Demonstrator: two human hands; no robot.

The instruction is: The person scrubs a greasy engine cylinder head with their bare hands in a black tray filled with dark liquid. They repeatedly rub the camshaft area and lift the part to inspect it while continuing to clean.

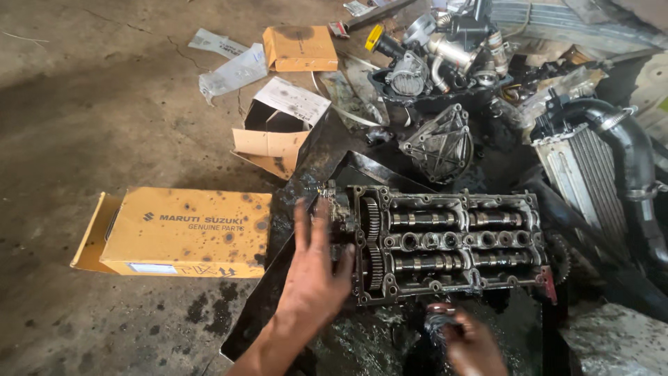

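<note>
Cylinder head (pixel 445 240), oily and dark, lies in a black metal tray (pixel 261 306) on the concrete floor (pixel 104 104), twin camshafts (pixel 445 221) and gears (pixel 372 240) facing up. Left hand (pixel 316 271) is spread flat, fingers open, pressing against the head's gear end. Right hand (pixel 473 341) sits just below the near edge, closed around a small greasy part (pixel 440 322) that is too blurred to identify. A yellow cardboard box (pixel 184 233) rests beside the tray.

Both forearms are bare, no sleeves or gloves; the left hand (pixel 314 271) and right hand (pixel 473 345) look oil-smeared (grimy work).
</note>
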